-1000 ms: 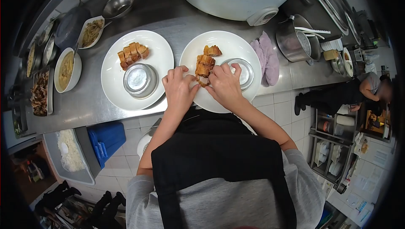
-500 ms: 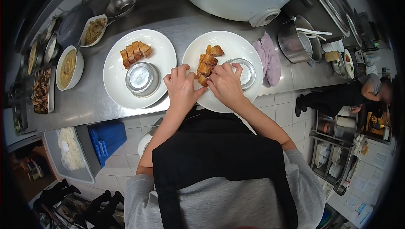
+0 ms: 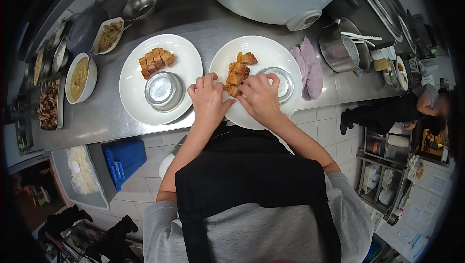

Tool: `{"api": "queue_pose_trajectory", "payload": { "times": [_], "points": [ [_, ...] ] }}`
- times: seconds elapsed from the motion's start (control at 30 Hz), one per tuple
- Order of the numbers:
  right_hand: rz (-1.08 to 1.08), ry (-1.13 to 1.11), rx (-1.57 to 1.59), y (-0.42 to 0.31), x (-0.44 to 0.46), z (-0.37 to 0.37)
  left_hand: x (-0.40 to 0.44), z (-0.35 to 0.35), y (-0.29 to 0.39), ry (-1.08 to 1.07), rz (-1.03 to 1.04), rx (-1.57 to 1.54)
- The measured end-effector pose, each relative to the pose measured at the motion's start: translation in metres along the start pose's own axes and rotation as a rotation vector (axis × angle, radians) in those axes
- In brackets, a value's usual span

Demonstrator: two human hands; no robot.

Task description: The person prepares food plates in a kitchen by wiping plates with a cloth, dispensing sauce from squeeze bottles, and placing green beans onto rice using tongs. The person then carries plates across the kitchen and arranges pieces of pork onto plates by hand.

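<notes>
My left hand (image 3: 209, 99) is over the near-left rim of the right white plate (image 3: 271, 45), fingers apart, with the thumb and index fingertip close to the lowest piece of browned, crispy pork (image 3: 233, 90). From the other side my right hand (image 3: 261, 97) has its curled fingers on that piece; its fingertips are partly hidden. More pork slices (image 3: 238, 71) run up the plate in a row. Beside them sits a round metal bowl, bottom up (image 3: 285, 87), partly behind my right hand. The left white plate (image 3: 133, 88) bears cut pork (image 3: 156, 61) and another upturned metal bowl (image 3: 163, 91).
A purple cloth (image 3: 310, 69) lies right of the plates, near a metal pot (image 3: 334, 52). Behind stands a large rice cooker (image 3: 261, 1). Food bowls (image 3: 91, 86) and a tray of shredded meat (image 3: 48, 103) are at left. Another person (image 3: 382, 112) stands at far right.
My hands stay at the lowest pork piece, with only a slight shift of the fingers. The pork and plates look almost the same.
</notes>
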State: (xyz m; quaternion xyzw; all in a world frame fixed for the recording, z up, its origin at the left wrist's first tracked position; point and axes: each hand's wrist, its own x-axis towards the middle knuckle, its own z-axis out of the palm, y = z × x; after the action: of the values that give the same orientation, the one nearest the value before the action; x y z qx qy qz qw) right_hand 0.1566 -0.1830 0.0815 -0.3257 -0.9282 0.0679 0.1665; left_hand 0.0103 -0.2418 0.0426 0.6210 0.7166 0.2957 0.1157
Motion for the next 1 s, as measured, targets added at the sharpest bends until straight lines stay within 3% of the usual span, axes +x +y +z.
{"api": "queue_pose_trajectory", "payload": {
  "times": [0.43, 1.0],
  "points": [
    [0.06, -0.093, -0.09, 0.018, 0.015, 0.006, 0.003, 0.0, -0.003, 0.029, 0.005, -0.05],
    [0.171, -0.041, -0.018, 0.059, 0.038, -0.016, 0.047, -0.004, -0.009, 0.048, 0.073, -0.135]
  ]
}}
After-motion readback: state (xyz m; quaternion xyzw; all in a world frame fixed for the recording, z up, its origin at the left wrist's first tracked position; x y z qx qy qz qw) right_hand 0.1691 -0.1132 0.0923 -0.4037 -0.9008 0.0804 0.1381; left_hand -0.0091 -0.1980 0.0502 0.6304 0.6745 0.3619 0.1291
